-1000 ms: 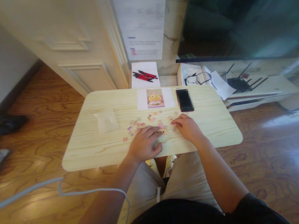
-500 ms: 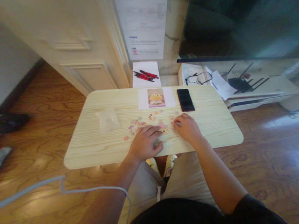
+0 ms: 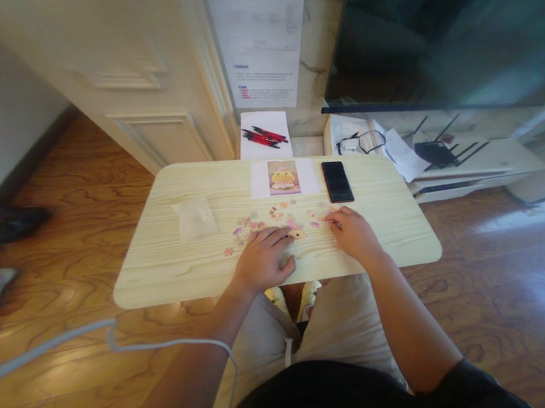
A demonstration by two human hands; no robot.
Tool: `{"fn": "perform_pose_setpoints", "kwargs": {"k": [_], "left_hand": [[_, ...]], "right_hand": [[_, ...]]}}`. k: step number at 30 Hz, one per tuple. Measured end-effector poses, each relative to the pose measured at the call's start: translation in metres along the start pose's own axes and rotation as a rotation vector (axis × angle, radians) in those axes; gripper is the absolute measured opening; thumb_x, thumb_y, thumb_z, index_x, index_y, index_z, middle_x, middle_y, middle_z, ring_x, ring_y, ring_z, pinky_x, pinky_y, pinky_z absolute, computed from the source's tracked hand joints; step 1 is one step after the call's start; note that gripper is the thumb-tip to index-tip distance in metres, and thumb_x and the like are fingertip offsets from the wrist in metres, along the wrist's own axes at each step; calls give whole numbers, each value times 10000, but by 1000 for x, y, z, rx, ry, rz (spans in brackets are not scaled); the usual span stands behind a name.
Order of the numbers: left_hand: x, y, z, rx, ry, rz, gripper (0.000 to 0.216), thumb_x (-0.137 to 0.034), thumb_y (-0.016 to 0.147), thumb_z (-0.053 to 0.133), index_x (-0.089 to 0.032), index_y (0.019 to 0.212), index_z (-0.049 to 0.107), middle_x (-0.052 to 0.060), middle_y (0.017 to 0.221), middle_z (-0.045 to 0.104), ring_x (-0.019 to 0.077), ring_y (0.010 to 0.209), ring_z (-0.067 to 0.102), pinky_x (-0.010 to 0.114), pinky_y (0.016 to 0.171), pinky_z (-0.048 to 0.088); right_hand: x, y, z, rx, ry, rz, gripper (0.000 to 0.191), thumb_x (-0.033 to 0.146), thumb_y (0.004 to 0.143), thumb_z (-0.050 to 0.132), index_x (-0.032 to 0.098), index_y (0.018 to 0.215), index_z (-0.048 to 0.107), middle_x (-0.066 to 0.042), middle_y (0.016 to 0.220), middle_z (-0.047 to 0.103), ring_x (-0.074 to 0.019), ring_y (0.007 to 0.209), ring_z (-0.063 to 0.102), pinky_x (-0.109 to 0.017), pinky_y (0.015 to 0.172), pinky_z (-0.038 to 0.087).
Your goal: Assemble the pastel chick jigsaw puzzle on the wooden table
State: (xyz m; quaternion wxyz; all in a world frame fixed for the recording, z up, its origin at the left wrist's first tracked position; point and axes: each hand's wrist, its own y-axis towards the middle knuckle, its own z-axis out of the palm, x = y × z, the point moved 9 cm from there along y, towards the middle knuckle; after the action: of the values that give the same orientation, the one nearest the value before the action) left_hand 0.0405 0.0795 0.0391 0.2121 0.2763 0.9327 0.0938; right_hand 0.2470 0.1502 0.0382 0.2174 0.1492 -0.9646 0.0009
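Note:
Small pink, orange and purple jigsaw pieces (image 3: 250, 223) lie scattered across the middle of the pale wooden table (image 3: 161, 270). My left hand (image 3: 264, 258) rests palm down, fingers stretched out over the near side of the pile. Its fingertips touch a small yellow section of joined pieces (image 3: 299, 234). To the right, my right hand (image 3: 355, 233) has thumb and fingers pinched together at a small pale pink jigsaw piece (image 3: 327, 220), partly hidden by the fingertips. Beyond the pieces lies a printed picture (image 3: 284, 178) of a yellow character on white paper.
A black phone (image 3: 337, 181) lies right of the picture. On the left is a translucent plastic bag (image 3: 195, 218). Several red and black pens (image 3: 265, 137) lie on paper behind the table. A light cable (image 3: 170, 343) crosses in front of my left arm.
My right hand has moved a little to the right, away from the yellow section, uncovering some pieces between the hands. My left hand has stayed nearly in place.

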Motion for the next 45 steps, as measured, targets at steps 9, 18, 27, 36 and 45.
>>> {"fn": "perform_pose_setpoints", "kwargs": {"k": [9,18,27,36,45], "left_hand": [[4,-2,-1,-31,1,-28,360,-357,901,645,-232,1229,721,93,1299,707,309,1234,604,523,1078,477],[4,-3,1,-40,-7,-10,374,-357,911,630,-234,1253,715,89,1305,705,304,1234,604,513,1066,479],[4,-3,0,-34,-5,-17,356,-352,912,630,-225,1231,723,98,1279,703,303,1228,605,510,1062,487],[4,-2,-1,-51,-14,-9,337,-353,916,628,-241,1220,722,96,1264,706,302,1202,613,511,1040,492],[10,-5,-4,-94,21,-78,292,-310,930,606,-245,1180,743,86,1208,732,302,1180,621,512,1028,480]], "right_hand": [[32,7,14,33,-135,-63,204,305,1024,605,239,1093,785,-96,1115,697,-278,1117,598,-407,966,455],[8,3,-5,-42,-35,-17,207,253,1026,561,208,1042,762,-87,1114,707,-236,1090,621,-349,992,460],[22,-1,9,71,-144,-29,224,170,956,582,222,1063,773,-92,1144,697,-252,1133,593,-364,1008,433],[26,-2,9,59,-36,-107,379,106,956,536,259,1218,763,-84,1186,670,-255,1139,583,-407,1046,435],[32,-5,15,75,-87,-136,140,281,980,668,258,1045,790,-81,1201,660,-274,1158,561,-465,1056,410]]}}
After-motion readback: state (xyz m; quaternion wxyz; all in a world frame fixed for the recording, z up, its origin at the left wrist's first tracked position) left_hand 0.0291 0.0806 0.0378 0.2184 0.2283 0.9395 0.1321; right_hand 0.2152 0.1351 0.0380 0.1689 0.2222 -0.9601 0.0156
